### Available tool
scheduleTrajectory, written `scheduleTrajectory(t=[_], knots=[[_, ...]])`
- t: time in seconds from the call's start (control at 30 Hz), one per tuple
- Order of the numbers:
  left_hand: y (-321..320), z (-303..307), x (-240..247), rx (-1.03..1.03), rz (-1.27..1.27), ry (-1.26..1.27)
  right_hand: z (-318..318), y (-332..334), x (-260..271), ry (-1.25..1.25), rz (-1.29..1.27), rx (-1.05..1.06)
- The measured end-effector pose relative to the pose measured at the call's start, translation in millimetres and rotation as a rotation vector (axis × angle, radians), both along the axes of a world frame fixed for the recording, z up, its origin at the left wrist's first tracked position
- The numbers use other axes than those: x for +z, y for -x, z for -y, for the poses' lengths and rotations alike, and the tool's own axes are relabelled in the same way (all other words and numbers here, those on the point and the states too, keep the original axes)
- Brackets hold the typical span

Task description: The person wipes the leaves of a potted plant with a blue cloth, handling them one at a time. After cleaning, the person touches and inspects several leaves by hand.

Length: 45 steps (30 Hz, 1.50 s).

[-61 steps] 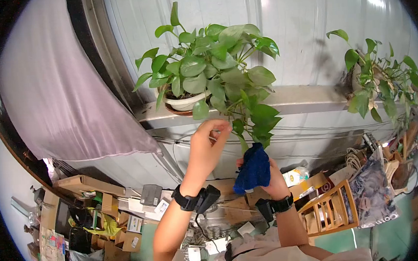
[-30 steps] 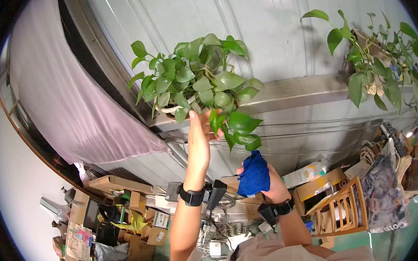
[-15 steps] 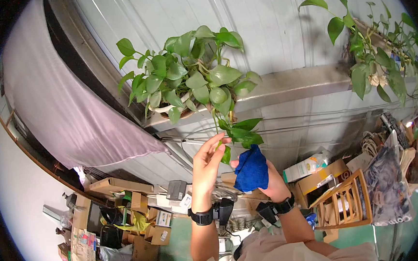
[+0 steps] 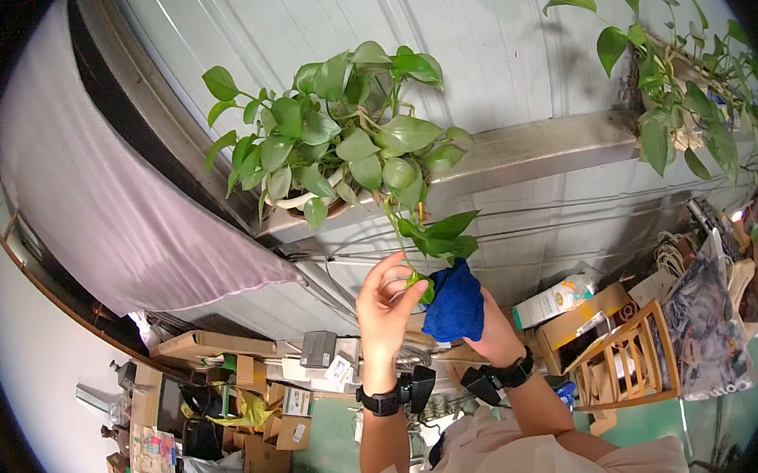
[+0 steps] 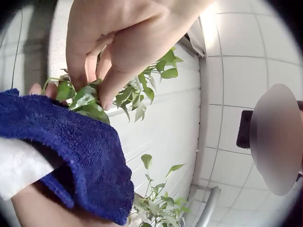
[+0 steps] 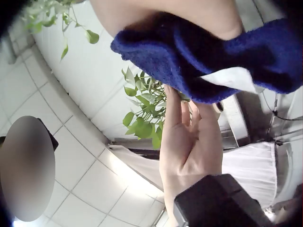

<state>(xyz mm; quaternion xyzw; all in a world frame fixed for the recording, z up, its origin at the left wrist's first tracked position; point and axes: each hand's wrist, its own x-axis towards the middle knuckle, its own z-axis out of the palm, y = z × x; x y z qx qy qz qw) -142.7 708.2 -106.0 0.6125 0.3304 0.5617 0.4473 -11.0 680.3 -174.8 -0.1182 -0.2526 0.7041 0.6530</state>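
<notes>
My left hand [image 4: 386, 311] pinches a small green leaf [image 4: 419, 288] near the end of a hanging vine, between thumb and fingers. That vine trails down from a potted leafy plant [image 4: 336, 125] on a ledge. In my right hand [image 4: 495, 334] is a fuzzy dark blue cloth [image 4: 454, 303], right beside the pinched leaf. Seen from the left wrist, the cloth [image 5: 90, 146] overlaps the lower part of the leaf [image 5: 85, 99], and some right fingertips show behind it. A white piece [image 6: 232, 78] shows among the cloth's folds in the right wrist view. Larger leaves [image 4: 440, 234] hang just above the cloth.
The metal ledge [image 4: 531, 151] runs along the wall, with a second leafy plant [image 4: 695, 100] at its right end. A mauve curtain [image 4: 138, 183] hangs at left. Below are cardboard boxes [image 4: 267, 460], a wooden chair [image 4: 625, 364] and cables [image 4: 675, 255].
My left hand reached up to the vine under the pot, then slid down it to the leaf by the cloth. My right hand keeps the cloth, now close to that leaf. The head view shifted.
</notes>
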Motion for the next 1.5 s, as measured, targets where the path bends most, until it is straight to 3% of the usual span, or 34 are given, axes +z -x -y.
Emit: scheduleTrajectory(t=[0.03, 0.13, 0.23, 0.43, 0.53, 0.6, 0.67, 0.73, 1.03, 1.3, 1.5], knots=[[0, -1, -2, -0.003, 0.011, -0.005, -2, 0, -4, -0.004, -0.030, 0.029], [-3, 1, -5, 0.035, -0.011, -0.005, 9, -9, 4, -0.538, 1.087, -0.518], [-2, 0, -12, 0.079, -0.076, -0.014, 14, -9, -9, -0.393, 0.763, -0.317], [1, 6, -16, 0.227, -0.205, -0.077, 10, -4, -12, -0.343, 0.598, -0.218], [1, 8, -23, 0.234, -0.180, -0.055, 7, -6, -9, -0.429, 0.848, -0.344], [2, 12, -23, 0.219, -0.190, -0.057, 13, -2, 4, -0.396, 0.870, -0.416], [2, 15, -24, 0.199, -0.179, -0.051, 11, 7, 14, -0.218, 0.584, -0.306], [1, 16, -28, 0.172, -0.148, -0.032, 3, 16, 19, 0.103, -0.009, -0.010], [3, 25, -32, 0.097, 0.052, 0.074, -12, 23, 15, 0.073, 0.141, -0.111], [19, 4, -39, 0.240, -0.077, 0.057, -12, 15, 14, -0.001, 0.197, -0.091], [8, -13, -31, 0.014, -0.119, 0.122, -13, 10, 12, 0.044, 0.266, -0.119]])
